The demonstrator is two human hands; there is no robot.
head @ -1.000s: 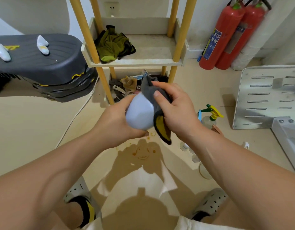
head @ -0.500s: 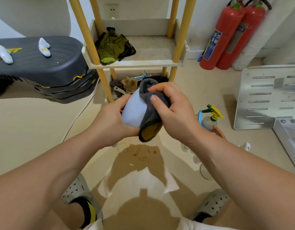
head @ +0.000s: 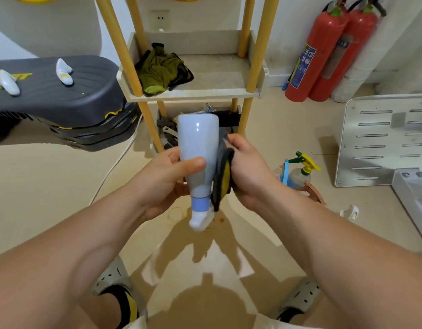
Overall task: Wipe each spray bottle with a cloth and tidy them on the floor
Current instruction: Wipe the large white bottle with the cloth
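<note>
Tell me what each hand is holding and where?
Left hand grips the pale blue plastic spray bottle around its narrowing body, nozzle pointing down. Right hand pinches the folded grey-and-yellow cloth against its side.

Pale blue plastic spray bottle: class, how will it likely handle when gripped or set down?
The pale blue plastic spray bottle looks glossy, so probably slippery. The left hand holds it up nozzle-down, so likely light. Round-bodied, it may roll on its side.

Glossy smooth plastic bottle (head: 197, 148), soft matt cloth (head: 223, 179), grey outside and yellow inside, crumpled green rag (head: 161, 70) on a scuffed matt shelf (head: 214, 77), smooth wooden posts (head: 118, 46), brushed metal panel (head: 380, 138), glossy red extinguishers (head: 324, 51), smooth floor (head: 51, 186)
</note>
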